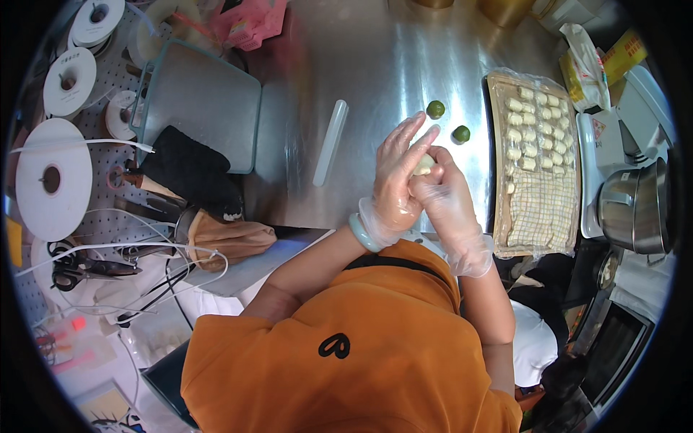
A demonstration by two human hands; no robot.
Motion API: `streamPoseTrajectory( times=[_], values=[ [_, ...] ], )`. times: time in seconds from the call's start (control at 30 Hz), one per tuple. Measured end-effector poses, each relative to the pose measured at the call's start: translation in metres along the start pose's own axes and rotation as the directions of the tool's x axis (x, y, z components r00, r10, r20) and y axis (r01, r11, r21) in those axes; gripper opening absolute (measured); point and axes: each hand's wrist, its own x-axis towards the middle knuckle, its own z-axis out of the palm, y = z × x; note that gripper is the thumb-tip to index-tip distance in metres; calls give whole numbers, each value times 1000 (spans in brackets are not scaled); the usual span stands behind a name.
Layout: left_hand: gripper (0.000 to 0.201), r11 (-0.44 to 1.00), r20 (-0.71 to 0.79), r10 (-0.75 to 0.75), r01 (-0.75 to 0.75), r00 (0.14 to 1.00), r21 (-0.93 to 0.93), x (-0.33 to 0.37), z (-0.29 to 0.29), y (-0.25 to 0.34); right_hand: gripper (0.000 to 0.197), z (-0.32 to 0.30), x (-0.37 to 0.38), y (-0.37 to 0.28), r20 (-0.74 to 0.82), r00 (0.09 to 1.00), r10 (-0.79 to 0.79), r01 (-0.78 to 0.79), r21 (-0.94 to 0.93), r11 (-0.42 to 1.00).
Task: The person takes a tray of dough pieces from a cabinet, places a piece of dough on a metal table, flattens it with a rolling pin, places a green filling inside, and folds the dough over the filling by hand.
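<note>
Both hands wear clear plastic gloves and meet over the steel worktop (303, 187). Between them sits a pale piece of dough (424, 166), partly hidden by the fingers. My left hand (395, 180) cradles it against the palm, fingers stretched upward. On the other side, my right hand (449, 191) has its fingers and thumb closed about the dough. Just beyond the fingertips lie two dark green balls, one farther off (435, 110) and one to the right (461, 134). A white rolling pin (330, 143) rests to the left of my hands.
On the right, a wooden tray (494, 155) holds rows of small dough pieces under plastic film and a checked cloth. Beyond it stands a steel bowl (628, 206). To the left are a translucent bin lid (216, 86), black cloth (191, 169) and ribbon spools (71, 81).
</note>
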Motion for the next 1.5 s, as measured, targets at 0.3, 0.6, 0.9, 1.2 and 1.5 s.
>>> streamPoseTrajectory(
  times=[0.3,0.6,0.9,1.2,1.5],
  values=[
    [73,963,230,214,-244,949,115,17,-26,4,43,-10,-8,-20,167,969,-180,240,-485,841],
    [43,943,62,258,-266,964,201,11,-15,-6,44,0,-7,-17,38,985,-166,163,-496,853],
    [64,990,52,121,-124,991,60,7,-7,-9,49,-12,15,3,62,996,-60,73,-234,969],
    [63,952,187,253,-278,949,126,17,-25,-3,28,-6,-3,-28,151,964,-221,267,-470,841],
    [44,957,64,206,-215,976,196,8,-19,-7,30,4,-1,-17,32,980,-199,194,-410,891]
  ],
)
